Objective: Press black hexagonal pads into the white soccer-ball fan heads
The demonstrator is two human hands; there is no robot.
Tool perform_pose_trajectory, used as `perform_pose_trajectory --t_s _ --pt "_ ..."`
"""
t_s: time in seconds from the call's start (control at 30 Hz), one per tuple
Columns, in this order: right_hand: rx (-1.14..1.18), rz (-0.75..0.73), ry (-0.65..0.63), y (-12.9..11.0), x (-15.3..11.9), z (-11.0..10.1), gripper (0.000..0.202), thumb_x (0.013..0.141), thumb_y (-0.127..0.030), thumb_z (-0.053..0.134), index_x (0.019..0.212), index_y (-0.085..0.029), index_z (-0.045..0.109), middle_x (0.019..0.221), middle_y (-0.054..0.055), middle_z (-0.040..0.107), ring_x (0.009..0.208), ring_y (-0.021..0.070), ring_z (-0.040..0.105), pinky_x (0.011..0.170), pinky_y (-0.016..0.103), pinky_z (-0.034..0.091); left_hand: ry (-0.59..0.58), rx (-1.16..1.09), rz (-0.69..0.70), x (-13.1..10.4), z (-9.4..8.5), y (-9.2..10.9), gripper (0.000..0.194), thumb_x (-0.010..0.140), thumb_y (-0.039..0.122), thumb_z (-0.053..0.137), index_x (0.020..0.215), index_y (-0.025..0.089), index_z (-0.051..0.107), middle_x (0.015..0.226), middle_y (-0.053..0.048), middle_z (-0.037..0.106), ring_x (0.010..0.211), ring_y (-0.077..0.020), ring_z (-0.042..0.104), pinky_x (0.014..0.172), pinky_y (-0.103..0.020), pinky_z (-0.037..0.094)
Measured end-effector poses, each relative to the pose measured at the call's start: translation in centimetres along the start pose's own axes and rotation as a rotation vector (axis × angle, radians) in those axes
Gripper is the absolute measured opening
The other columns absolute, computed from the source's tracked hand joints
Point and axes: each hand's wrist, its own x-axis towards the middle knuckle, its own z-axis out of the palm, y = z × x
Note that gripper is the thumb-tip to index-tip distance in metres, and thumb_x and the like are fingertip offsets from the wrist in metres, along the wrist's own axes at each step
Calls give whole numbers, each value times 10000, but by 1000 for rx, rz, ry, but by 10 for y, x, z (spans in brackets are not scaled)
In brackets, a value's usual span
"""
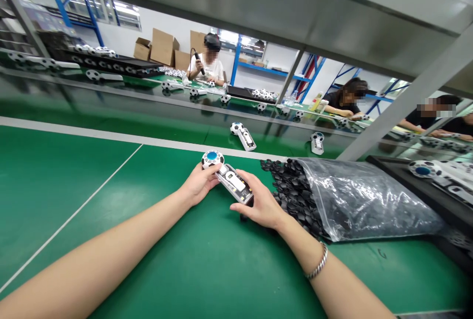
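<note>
A handheld device (235, 181) with a round soccer-ball head and blue centre is held at a slant above the green work surface. Its handle is uncovered, showing a white inner part and a circuit board. My left hand (201, 183) pinches it at the neck, below the ball head. Around the lower end of the handle curve the fingers of my right hand (263, 203), thumb on the near side. Just right of that hand, small black pieces (295, 191) spill from a clear plastic bag (369, 201). A small dark piece (243, 217) shows under the right hand.
Two similar devices (244, 137) (317, 143) lie on the glossy green strip beyond the white line. A black tray (391, 171) with more devices stands at right. A slanted metal post (384, 82) and an overhead shelf frame the bench. Several co-workers sit opposite, one holding a tool (199, 63).
</note>
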Motion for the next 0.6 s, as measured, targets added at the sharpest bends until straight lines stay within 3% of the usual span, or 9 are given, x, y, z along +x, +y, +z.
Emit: perform_pose_trajectory --t_s 0.37,0.6 --pt "17 43 19 10 -1 2 717 699 -378 638 1302 -220 282 1283 94 425 1176 218 406 983 377 344 -115 -19 -20 -4 -3 3 449 578 -19 656 962 175 530 941 -46 646 908 -171 602 827 -312 473" --pt "-25 72 -20 5 -1 -1 823 612 -459 689 1296 -245 286 1250 67 451 1142 205 434 956 322 379 -26 126 -87 -6 0 7 554 527 47 733 1012 232 539 1009 -30 640 973 -227 594 799 -288 516"
